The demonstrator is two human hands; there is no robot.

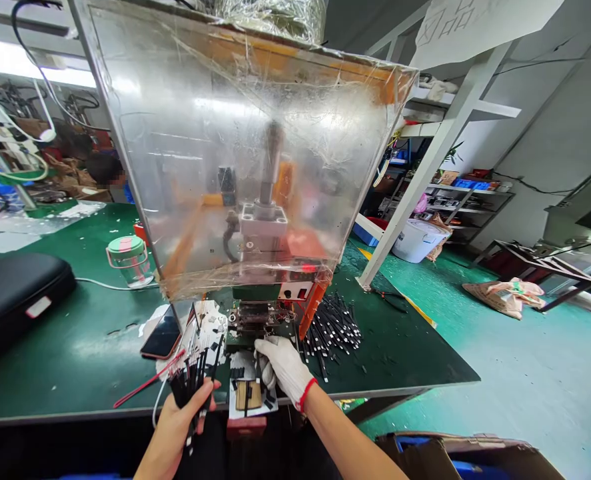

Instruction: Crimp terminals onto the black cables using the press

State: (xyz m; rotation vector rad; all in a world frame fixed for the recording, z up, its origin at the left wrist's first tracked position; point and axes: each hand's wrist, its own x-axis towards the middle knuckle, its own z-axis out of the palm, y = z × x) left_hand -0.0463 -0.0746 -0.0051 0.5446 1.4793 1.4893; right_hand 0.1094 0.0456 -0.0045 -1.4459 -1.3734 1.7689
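Observation:
My left hand (179,421) is bare and grips a bundle of thin black cables (190,387) with white paper at their upper ends. My right hand (285,369) wears a white glove with a red band at the wrist. It pinches a thin black strip (258,368) just in front of the metal die (255,319) of a small pneumatic press (264,223). A clear plastic shield (225,147) covers the press's upper part. Right of the die lies a loose pile of black strips with white marks (331,330). A paper sheet (240,393) with black bits and a tan piece lies between my hands.
A phone (162,333), a red stick (148,380) and white paper scraps lie on the green workbench (75,353). Further left are a black zip case (18,297) and a green-lidded jar (130,260). A seated person (105,173) is at the back left, and shelves stand at the back right.

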